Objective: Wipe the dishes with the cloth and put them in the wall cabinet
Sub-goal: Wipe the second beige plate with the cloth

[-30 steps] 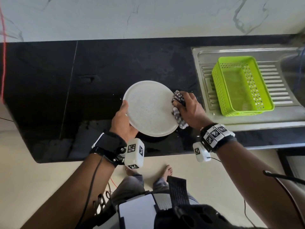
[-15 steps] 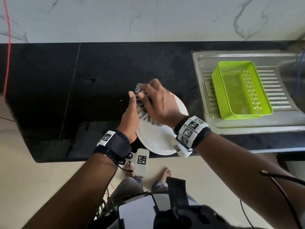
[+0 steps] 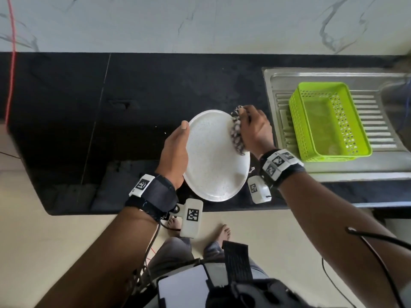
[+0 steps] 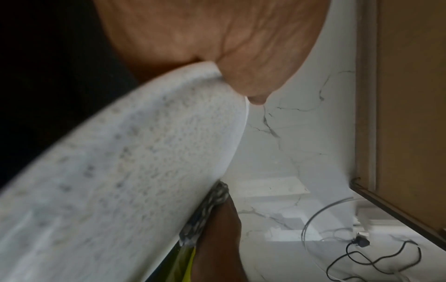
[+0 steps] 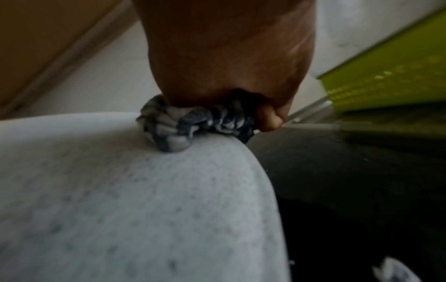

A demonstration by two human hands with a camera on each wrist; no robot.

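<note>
Speckled white plate [image 3: 214,161] held tilted above the front part of the black countertop [image 3: 133,90], face turned up toward the head camera. Gripped at its left rim by the left hand [image 3: 175,154], thumb laid flat along the edge, rim wedged into the crook of the thumb in the left wrist view [image 4: 212,68]; remaining fingers hidden behind the plate. Pressed against its upper right rim: a bunched checked cloth [image 3: 236,132], dark and pale squares, clenched in the right hand [image 3: 255,130] with fingers curled round it. Same cloth in the right wrist view [image 5: 193,124], squeezed between palm and fingertip and touching the plate's edge [image 5: 144,190].

To the right, a steel sink drainboard [image 3: 275,103] set into the countertop, carrying a lime-green perforated basket [image 3: 329,121], near the right hand but apart from it. Behind the countertop, a white marble-veined wall [image 3: 200,23]. Brown cabinet panel [image 4: 410,95] at the edge of the left wrist view. Below, bare feet on a pale floor [image 3: 44,241].
</note>
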